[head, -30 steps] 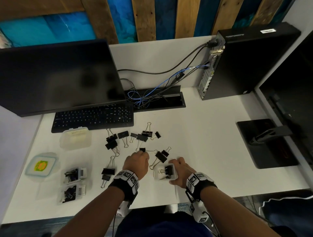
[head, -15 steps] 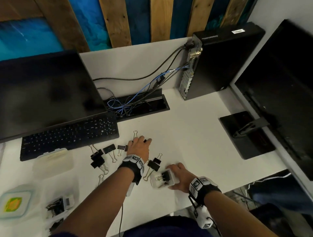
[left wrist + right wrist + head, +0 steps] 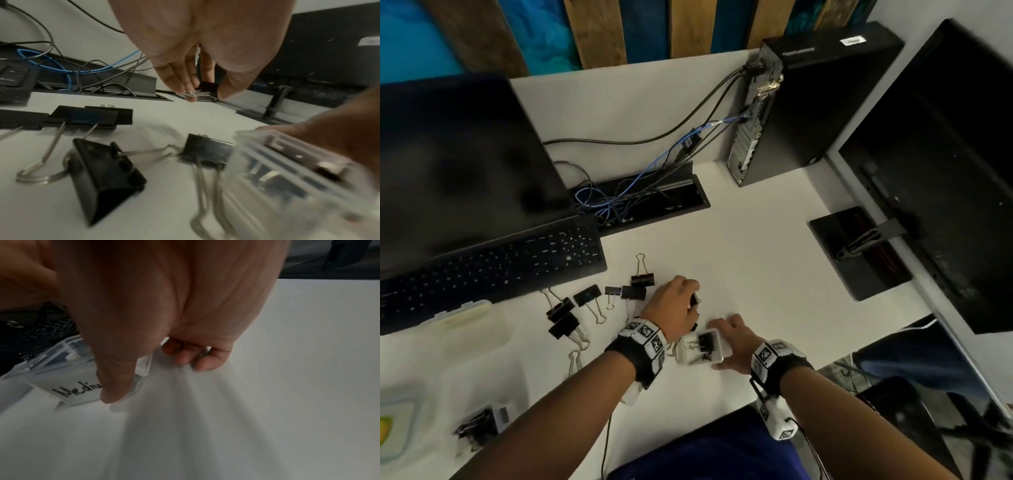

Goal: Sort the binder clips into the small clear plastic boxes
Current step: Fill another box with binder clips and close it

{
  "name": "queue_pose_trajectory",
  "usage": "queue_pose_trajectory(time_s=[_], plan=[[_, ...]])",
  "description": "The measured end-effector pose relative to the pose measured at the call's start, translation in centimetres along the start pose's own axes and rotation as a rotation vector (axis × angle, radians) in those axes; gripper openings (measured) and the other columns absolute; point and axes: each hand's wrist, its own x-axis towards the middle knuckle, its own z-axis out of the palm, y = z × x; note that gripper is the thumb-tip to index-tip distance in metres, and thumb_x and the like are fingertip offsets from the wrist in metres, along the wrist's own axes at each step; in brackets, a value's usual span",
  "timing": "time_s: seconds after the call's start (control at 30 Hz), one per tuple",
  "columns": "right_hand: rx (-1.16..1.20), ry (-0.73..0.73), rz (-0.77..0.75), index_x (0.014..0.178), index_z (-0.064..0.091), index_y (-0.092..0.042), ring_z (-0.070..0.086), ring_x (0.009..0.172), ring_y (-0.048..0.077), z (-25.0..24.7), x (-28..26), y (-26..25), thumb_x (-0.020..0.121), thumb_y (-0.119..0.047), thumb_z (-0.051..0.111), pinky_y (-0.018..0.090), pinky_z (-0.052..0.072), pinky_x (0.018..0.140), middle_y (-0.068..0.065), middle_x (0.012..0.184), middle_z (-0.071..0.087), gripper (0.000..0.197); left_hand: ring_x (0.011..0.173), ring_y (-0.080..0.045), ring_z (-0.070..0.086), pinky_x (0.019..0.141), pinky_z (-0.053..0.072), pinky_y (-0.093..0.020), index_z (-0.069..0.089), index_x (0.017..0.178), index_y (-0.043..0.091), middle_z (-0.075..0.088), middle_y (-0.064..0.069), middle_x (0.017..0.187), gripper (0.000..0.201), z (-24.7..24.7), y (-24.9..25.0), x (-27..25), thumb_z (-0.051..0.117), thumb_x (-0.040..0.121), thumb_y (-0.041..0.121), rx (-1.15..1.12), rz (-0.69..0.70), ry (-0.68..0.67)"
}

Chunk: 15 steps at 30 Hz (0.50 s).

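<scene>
Left hand (image 3: pixel 674 305) pinches a binder clip (image 3: pixel 207 88) above the white desk (image 3: pixel 750 260).

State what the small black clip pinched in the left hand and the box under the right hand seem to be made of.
Small black binder clip: apparently painted metal, with shiny silver wire handles. Small clear box: likely translucent plastic, since clips show through its walls.

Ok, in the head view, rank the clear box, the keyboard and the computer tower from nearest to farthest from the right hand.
1. Clear box: gripped by the right hand, on its left.
2. Keyboard: far left, under the monitor.
3. Computer tower: at the back, by the wall.
</scene>
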Motion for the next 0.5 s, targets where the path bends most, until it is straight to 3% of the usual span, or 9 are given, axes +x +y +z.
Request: queue_pose_trajectory(time_s=[0.13,0.27,0.37,0.5], plan=[[-0.007,-0.027,0.017,0.137,0.035,-0.035,0.053,0.113,0.03,-0.1,0.1,-0.3,0.07,-0.041,0.083,0.043,0.048,0.098,0.002,0.126,0.029,0.083,0.108,-0.017,0.051,0.098,0.04,-0.031,0.049,0.125,0.022,0.054,0.002,0.12,0.04,0.7,1.6,-3.2,0.059,0.087,0.029,0.01,0.149,-0.104],[-0.028,-0.047,0.014,0.138,0.033,-0.038,0.053,0.113,0.027,-0.3,0.1,-0.4,0.071,-0.044,0.082,0.044,0.049,0.097,0.0,0.124,0.029,0.083,0.117,-0.018,0.047,0.103,0.036,-0.03,0.041,0.139,0.025,0.051,0.0,0.128,0.051,2.3,1.6,-5.2,0.058,0.09,0.028,0.032,0.129,-0.204],[-0.051,-0.051,-0.01,0.137,0.032,-0.039,0.054,0.113,0.028,-0.4,0.2,-0.3,0.071,-0.046,0.081,0.044,0.05,0.097,0.0,0.123,0.029,0.083,0.118,-0.017,0.046,0.104,0.037,-0.031,0.041,0.139,0.026,0.046,0.003,0.133,0.052,3.0,1.6,-6.0,0.059,0.09,0.028,0.015,0.08,-0.164],[-0.121,-0.079,-0.042,0.136,0.031,-0.039,0.058,0.11,0.033,-0.9,0.4,-0.3,0.071,-0.048,0.081,0.045,0.051,0.096,0.004,0.127,0.031,0.082,0.111,-0.016,0.049,0.099,0.041,-0.033,0.056,0.121,0.024,0.047,0.005,0.123,0.036,3.0,1.2,-6.5,0.062,0.086,0.03,0.033,-0.031,-0.046]])
